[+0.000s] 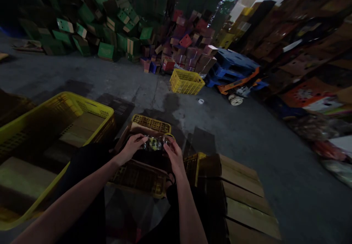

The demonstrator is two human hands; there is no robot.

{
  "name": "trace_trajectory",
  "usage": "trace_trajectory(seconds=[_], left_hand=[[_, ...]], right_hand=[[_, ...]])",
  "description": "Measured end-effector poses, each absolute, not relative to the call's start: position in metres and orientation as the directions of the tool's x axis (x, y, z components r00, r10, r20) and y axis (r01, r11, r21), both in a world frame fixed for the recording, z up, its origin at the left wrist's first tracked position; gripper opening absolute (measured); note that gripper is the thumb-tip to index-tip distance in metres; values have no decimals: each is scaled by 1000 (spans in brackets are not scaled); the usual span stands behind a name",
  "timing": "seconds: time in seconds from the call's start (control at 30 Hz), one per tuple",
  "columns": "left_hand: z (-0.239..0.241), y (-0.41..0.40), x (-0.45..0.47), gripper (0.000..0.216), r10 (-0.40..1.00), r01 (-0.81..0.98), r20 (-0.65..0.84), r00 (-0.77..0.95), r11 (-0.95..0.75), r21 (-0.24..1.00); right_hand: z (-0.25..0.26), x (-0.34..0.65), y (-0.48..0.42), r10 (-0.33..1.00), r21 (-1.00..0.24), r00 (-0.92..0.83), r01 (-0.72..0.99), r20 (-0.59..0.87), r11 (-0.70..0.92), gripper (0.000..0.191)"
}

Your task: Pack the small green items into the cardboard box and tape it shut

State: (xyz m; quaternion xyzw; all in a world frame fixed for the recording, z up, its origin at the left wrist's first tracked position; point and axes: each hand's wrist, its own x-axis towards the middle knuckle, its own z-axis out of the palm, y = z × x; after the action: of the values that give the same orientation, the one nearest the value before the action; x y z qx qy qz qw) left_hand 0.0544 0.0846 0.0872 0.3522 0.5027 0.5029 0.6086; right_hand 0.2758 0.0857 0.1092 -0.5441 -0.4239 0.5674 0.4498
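Both hands hold a small clear plastic pack (154, 143) with pale green and dark pieces inside; what they are is too dark to make out. My left hand (133, 148) pinches its left end. At the other end, my right hand (173, 152) is closed with thumb and fingers on the shiny plastic. A yellow curved edge (169, 135) shows just behind the right fingers. Below the pack lies a cardboard-lined yellow crate (151, 123) between my legs, its inside mostly in shadow.
A large yellow crate (68, 99) with cardboard stands left. Folded cardboard boxes (244, 185) are lined up right. Farther off are another yellow crate (187, 82), blue pallets (233, 60), an orange pallet jack (242, 80), and piled green boxes (106, 51) and red boxes (185, 41).
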Motion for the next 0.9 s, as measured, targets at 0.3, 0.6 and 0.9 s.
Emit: trace_trajectory(seconds=[0.3,0.6,0.9], left_hand=[[93,87,57,48,964,-334,-263,-39,235,913],[98,81,57,61,933,-328,-267,241,337,883],[87,81,57,62,940,-434,-272,205,336,836]], right_hand=[[102,269,85,957,-948,-48,-133,-286,-290,51],[100,271,86,974,-970,18,-90,-228,-225,40],[101,271,85,961,-958,-90,-93,-263,-271,42]])
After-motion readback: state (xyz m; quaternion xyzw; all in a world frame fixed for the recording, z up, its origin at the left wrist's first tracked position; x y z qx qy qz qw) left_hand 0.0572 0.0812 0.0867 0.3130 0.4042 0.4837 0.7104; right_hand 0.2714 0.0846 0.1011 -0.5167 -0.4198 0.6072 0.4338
